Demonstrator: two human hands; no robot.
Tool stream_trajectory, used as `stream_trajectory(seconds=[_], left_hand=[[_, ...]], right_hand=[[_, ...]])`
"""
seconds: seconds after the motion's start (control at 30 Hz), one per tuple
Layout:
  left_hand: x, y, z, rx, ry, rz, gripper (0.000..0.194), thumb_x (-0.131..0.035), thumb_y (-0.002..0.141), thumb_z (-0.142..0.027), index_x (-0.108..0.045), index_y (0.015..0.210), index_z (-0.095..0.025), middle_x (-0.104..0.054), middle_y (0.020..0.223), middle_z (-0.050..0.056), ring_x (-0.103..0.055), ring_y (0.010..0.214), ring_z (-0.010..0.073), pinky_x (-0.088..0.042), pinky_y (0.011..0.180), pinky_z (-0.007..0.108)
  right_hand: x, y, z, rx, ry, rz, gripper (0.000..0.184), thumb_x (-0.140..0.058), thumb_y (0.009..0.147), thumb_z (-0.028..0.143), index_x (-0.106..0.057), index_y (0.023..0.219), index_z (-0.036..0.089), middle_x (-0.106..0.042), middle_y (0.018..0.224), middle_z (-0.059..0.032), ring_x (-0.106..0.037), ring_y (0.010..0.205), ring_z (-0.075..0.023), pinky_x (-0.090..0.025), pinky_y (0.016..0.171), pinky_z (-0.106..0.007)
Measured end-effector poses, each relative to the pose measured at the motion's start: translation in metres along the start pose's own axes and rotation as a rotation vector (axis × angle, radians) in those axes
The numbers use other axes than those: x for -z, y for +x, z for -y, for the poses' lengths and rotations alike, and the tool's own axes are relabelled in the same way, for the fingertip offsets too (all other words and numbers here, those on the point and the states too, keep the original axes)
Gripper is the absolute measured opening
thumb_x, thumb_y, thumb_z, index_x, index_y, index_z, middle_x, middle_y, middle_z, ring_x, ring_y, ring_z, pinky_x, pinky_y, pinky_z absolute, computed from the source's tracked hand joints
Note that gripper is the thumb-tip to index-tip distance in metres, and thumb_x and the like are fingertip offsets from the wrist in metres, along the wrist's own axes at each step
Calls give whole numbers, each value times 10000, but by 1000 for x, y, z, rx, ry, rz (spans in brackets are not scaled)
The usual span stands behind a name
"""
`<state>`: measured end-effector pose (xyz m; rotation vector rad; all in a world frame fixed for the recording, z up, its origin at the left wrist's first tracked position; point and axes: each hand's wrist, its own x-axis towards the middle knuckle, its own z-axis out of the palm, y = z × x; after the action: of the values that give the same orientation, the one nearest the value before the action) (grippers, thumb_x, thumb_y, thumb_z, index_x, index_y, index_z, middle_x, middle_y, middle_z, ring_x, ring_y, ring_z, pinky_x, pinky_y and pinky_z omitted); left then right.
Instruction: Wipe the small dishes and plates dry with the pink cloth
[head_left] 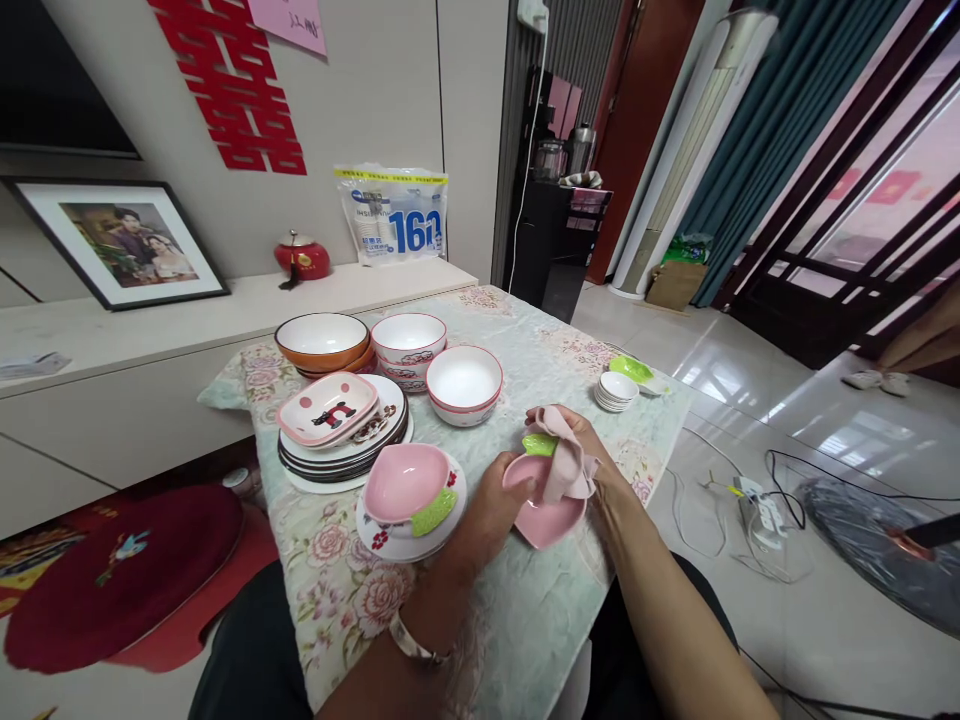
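Over the table's front part, my left hand [491, 510] grips the left side of a pink bowl [551, 525] with a green leaf-shaped edge, thumb inside the rim. My right hand [589, 450] is closed on a pale pink cloth [566, 455], which lies against the bowl's inside and leaf; some of its fingers are hidden behind the cloth. Left of my left hand, a similar pink bowl [407, 482] with a green leaf rests on white plates [382, 545] with red flowers.
Stacked plates [341, 470] carry a pink patterned dish [328, 408]. Behind stand orange bowls [322, 340], red-rimmed bowls [465, 380] and patterned bowls [409, 340]. Small white dishes [616, 390] and a green dish [631, 370] sit near the right edge of the flowered tablecloth [517, 640]. A power strip [765, 515] lies on the floor.
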<state>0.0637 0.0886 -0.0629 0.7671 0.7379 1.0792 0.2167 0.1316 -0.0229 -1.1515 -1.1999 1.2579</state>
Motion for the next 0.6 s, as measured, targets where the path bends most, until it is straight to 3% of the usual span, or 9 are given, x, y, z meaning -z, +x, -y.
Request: stream_trajectory(seconds=[0.17,0.37,0.43,0.5,0.6], left_hand=[[-1,-1,5,18,52,-64,290,-803,685,-264,-640,917,-204,-681,850,37,-613,759,186,-456,686,294],[-5,-2,3,71,-72,-115,405,-841,639,-274,-619,971,-205,-695,908,53,-645,795,205,-500,719,322],[-4,-2,2,76,-104,-111,452,-859,618,-269,-618,994,-195,-703,934,61,-652,815,215,-507,743,338],[-3,-1,2,68,-121,-115,486,-873,602,-257,-622,1012,-184,-709,945,68,-658,833,224,-507,757,343],[-2,1,0,47,-152,-130,507,-884,594,-267,-629,1022,-178,-714,936,72,-668,862,240,-510,781,355]], right_hand=[[-7,-3,-1,-33,97,75,363,-788,630,513,-675,797,210,-685,816,-26,-615,703,-179,-490,643,-284],[-1,-12,14,-20,-151,248,308,-732,702,493,-678,777,199,-619,725,2,-554,656,-170,-435,590,-272],[1,-12,14,79,-293,191,263,-706,727,452,-663,742,193,-603,733,-4,-541,676,-172,-425,598,-270],[3,-11,12,211,-428,42,208,-709,718,390,-653,728,190,-602,765,-15,-540,716,-178,-424,629,-270],[4,-10,8,277,-420,-54,169,-697,742,341,-661,813,192,-623,803,-13,-550,747,-173,-429,673,-268]])
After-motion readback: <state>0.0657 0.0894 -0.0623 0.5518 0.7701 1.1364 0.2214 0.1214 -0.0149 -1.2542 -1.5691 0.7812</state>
